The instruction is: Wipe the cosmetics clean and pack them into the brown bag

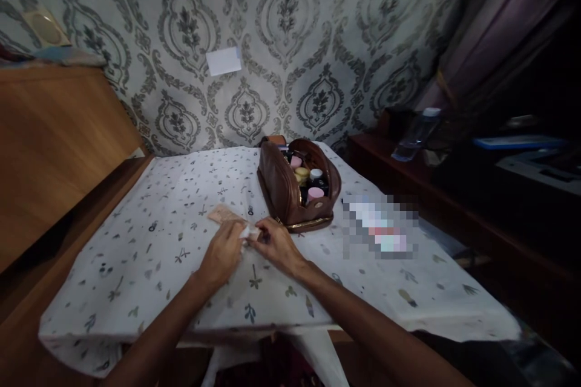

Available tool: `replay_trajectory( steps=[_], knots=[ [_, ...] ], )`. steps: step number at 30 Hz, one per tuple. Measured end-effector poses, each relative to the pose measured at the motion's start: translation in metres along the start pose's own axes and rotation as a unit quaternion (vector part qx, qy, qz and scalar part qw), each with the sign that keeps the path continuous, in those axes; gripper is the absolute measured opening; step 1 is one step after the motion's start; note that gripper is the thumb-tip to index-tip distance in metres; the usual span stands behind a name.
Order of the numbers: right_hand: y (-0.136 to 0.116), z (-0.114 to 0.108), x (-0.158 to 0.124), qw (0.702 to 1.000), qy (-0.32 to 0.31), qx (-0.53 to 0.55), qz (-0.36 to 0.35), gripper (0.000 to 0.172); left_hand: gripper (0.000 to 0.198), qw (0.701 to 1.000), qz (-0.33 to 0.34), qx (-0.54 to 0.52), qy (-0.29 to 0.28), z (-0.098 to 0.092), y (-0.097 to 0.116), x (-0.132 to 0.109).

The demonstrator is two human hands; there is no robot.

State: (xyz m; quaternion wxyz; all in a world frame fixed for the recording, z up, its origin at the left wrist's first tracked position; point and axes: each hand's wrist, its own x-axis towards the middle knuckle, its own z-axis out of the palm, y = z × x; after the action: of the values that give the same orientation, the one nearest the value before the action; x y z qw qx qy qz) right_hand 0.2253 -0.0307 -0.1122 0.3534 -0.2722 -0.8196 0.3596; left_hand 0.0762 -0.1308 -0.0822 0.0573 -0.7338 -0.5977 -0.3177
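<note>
Over the middle of the cloth, my left hand (226, 249) and my right hand (280, 247) meet with their fingers pinched together. Between the fingertips shows a small white piece (246, 232), perhaps tissue or film, too small to name. A flat beige packet (222, 213) extends behind my left fingers, and a beige end also shows by my right fingertips. Just beyond my right hand stands an unzipped brown cosmetic bag (276, 184). Inside it are several small containers, among them a pink lid (315, 193) and a white lid (316, 174).
A white patterned cloth (149, 278) covers the table. To the right lies a pixelated item (381, 227). A clear bottle (415, 136) stands on a dark red shelf (376, 148). Wooden furniture (63, 151) borders the left, and patterned wallpaper (290, 42) the back.
</note>
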Motion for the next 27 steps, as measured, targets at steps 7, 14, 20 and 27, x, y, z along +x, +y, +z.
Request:
replay_trajectory(
  steps=[7,14,20,27],
  knots=[
    [-0.001,-0.001,0.000,1.000,-0.012,-0.014,-0.016,0.018,0.018,0.995,0.084,0.044,0.013,0.026,0.004,0.011],
    [0.002,0.001,0.001,1.000,-0.010,0.003,-0.007,0.016,0.017,0.999,-0.003,0.053,0.002,0.018,-0.028,0.012],
    [0.002,0.002,0.000,1.000,-0.009,0.023,0.010,0.015,0.020,0.990,-0.107,0.087,0.002,0.003,-0.077,0.007],
    [0.000,0.001,-0.001,1.000,-0.014,0.020,0.006,0.017,0.026,0.981,-0.157,0.108,0.020,-0.002,-0.108,-0.003]
  ],
)
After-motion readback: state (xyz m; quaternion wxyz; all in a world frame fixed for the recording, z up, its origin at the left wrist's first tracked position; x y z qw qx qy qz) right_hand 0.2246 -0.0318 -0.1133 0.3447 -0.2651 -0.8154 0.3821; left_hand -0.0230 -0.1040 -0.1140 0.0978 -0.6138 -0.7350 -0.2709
